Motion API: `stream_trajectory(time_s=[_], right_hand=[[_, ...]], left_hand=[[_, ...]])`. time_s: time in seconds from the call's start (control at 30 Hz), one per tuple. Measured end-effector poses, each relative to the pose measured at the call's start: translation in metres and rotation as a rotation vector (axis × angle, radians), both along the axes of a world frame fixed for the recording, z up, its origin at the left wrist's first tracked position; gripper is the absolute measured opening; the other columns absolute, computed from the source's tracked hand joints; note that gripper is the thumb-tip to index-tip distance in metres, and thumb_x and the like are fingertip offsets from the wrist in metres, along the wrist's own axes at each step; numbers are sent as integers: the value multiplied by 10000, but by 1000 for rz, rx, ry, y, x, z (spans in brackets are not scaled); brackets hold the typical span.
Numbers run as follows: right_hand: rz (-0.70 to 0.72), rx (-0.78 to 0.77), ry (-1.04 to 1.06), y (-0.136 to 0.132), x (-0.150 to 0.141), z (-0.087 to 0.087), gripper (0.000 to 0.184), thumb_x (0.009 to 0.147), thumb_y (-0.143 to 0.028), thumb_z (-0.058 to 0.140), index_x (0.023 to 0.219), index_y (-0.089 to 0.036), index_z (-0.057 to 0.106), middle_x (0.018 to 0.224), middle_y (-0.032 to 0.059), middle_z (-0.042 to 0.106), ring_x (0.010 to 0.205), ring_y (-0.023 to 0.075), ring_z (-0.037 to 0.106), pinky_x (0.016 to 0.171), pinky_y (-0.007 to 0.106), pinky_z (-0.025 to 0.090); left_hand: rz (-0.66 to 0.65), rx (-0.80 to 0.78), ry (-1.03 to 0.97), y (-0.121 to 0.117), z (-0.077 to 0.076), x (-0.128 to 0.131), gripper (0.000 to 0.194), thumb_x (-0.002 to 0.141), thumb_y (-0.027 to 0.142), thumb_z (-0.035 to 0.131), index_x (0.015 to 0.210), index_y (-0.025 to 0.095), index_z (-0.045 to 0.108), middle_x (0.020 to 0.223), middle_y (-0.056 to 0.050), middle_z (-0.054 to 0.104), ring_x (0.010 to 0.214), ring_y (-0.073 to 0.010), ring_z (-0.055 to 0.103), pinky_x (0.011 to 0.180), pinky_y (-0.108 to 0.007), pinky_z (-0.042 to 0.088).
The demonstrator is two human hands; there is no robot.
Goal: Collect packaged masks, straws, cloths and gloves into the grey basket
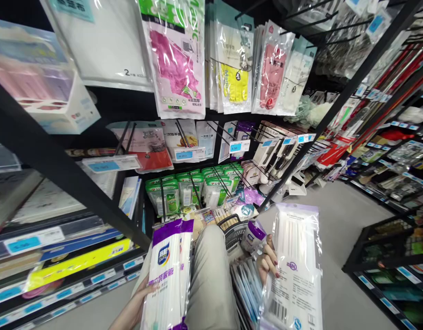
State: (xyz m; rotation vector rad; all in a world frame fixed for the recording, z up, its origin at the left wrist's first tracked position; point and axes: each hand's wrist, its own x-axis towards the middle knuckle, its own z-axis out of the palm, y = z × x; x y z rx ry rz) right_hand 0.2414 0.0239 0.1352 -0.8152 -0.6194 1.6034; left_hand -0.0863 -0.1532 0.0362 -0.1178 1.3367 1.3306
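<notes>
My left hand (144, 300) is closed around the edge of overlapping clear packs of white drinking straws (165, 270) with purple ends, held upright at the lower middle. Only part of that hand shows; the packs cover the rest. At the lower right, my right hand (267, 262) grips the left edge of another clear pack of straws (294, 270), its printed back with a barcode facing me. Just left of my right hand are a purple-and-white package (253, 236) and a row of light blue packets (247, 286). My bent knee (211, 279) rises between both hands.
A black rack ahead carries hanging glove packs (179, 59) and green-and-white packs (191, 188) on hooks. A dark basket handle (230, 222) shows beyond my knee. Slanting black posts (104, 201) stand left and right. Grey floor (338, 215) lies to the right, with more shelving (386, 270) beyond.
</notes>
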Motion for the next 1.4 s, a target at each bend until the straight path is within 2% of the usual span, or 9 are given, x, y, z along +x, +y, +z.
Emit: stream_trajectory(time_s=[0.17,0.27,0.37,0.5,0.67,0.87,0.97,1.2,1.4], right_hand=[[-42,37,151,5,-1,4,798,664,-815,406,1130,-212,641,472,-68,421,352,113,403,675,365,504],[-93,88,150,13,17,-2,633,632,-719,569,1037,-244,673,518,-66,505,355,87,376,617,324,509],[-180,14,-8,23,47,-12,409,628,-503,719,966,-279,664,614,-62,607,469,105,504,570,278,491],[-295,35,-270,41,74,-27,433,556,-407,797,919,-240,629,795,-13,698,690,156,627,680,302,509],[-204,95,-622,75,62,-71,479,563,-357,778,980,-179,624,956,66,708,893,224,635,799,361,504],[-182,108,-745,113,23,-145,394,517,-378,734,818,-146,631,823,86,712,814,270,637,798,419,494],[-152,111,-778,129,9,-172,375,533,-411,696,786,-144,625,798,101,708,791,275,639,777,417,494],[-138,93,-929,152,-4,-209,407,574,-473,651,829,-158,606,849,92,693,850,271,623,772,381,481],[-133,47,-1078,141,26,-222,454,627,-512,586,912,-159,580,886,111,692,854,272,626,745,361,481]], left_hand=[[-28,-11,34,-2,-6,-2,831,415,295,810,1205,282,552,833,-65,747,992,-432,629,879,-521,492],[-24,-19,43,-2,-9,-2,821,422,277,802,1201,277,544,827,-62,748,973,-422,639,878,-514,493],[-8,-11,10,-3,-11,-3,843,413,262,817,1202,251,520,827,-69,750,959,-412,650,867,-488,506],[13,-14,-10,-2,-14,-4,852,397,244,833,1194,241,532,831,-70,753,899,-407,670,803,-466,531],[23,-13,-44,1,-5,-2,1017,402,214,840,1334,219,435,834,-59,760,929,-414,660,803,-463,527],[55,-52,-68,2,9,3,1142,464,158,821,1444,162,235,988,-119,741,1021,-406,628,903,-471,496],[64,-73,-54,3,9,4,1101,492,166,803,1443,167,249,1038,-122,727,1030,-402,625,924,-480,487],[181,-172,44,11,7,9,1050,433,187,793,1395,171,373,970,-104,748,1042,-426,610,912,-502,490],[178,-194,45,20,16,13,1100,368,210,821,1383,168,399,913,-93,760,1039,-430,609,915,-498,485]])
